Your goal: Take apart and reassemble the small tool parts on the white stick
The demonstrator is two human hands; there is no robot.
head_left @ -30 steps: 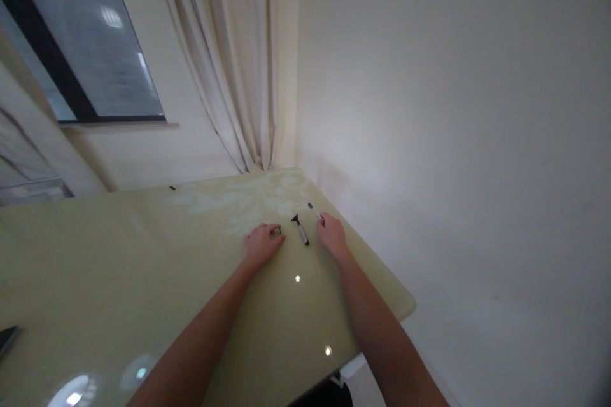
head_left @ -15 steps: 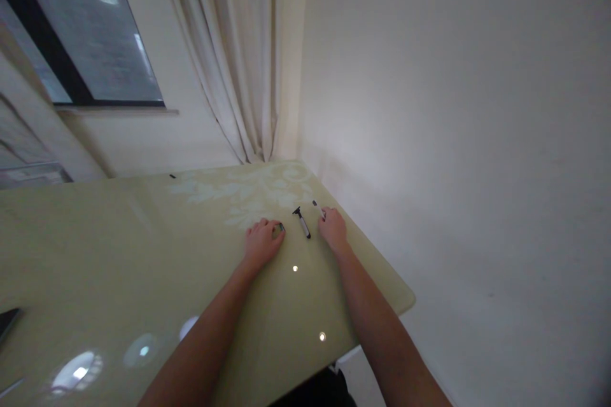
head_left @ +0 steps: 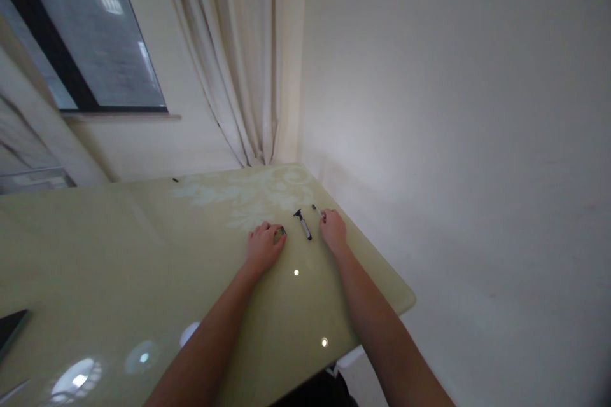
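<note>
Pinching one small dark item (head_left: 283, 231) in left hand (head_left: 264, 247), left of T-headed razor (head_left: 303, 226); grasping one slim dark-tipped white stick (head_left: 317, 211) in right hand (head_left: 333, 231), right of razor lying between hands on worktop (head_left: 119, 254).

No text, label, brand, number or sign can be read on the black-and-grey T-shaped razor (head_left: 304, 227), the slim white stick with a dark tip (head_left: 317, 212), or the glossy yellowish-green bench (head_left: 119, 254) beneath them.
</note>
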